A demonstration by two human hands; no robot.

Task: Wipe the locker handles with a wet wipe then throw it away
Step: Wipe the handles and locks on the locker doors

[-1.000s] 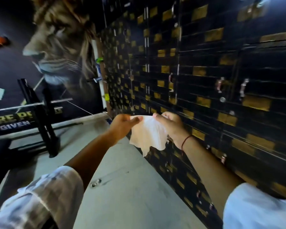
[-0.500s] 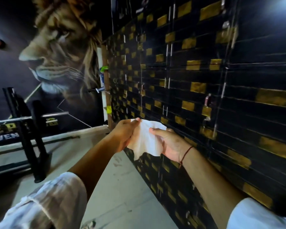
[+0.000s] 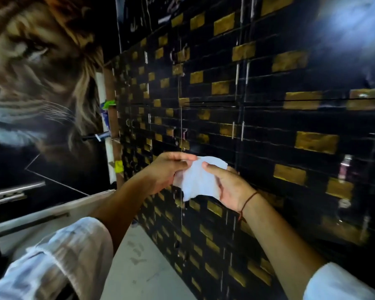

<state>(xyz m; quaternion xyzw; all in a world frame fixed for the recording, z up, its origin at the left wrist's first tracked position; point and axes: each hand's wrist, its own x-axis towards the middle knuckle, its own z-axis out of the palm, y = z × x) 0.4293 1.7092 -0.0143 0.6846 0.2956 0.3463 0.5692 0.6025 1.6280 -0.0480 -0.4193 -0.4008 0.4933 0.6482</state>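
Note:
A white wet wipe hangs spread between both hands in front of a black locker wall patterned with gold bricks. My left hand pinches the wipe's upper left corner. My right hand holds its right side, thumb across the front, a red thread round the wrist. Metal locker handles show on the doors: one at upper centre, one just above the hands, and a blurred one at the right. Neither hand touches a handle.
A large lion mural covers the wall to the left. A wooden post with green and yellow tags stands at the locker bank's end. Grey floor runs below, with metal gym bars at far left.
The view has swung closer to the lockers and upward. Both hands have drawn nearer together, and the wipe hangs more crumpled between them than a second ago.

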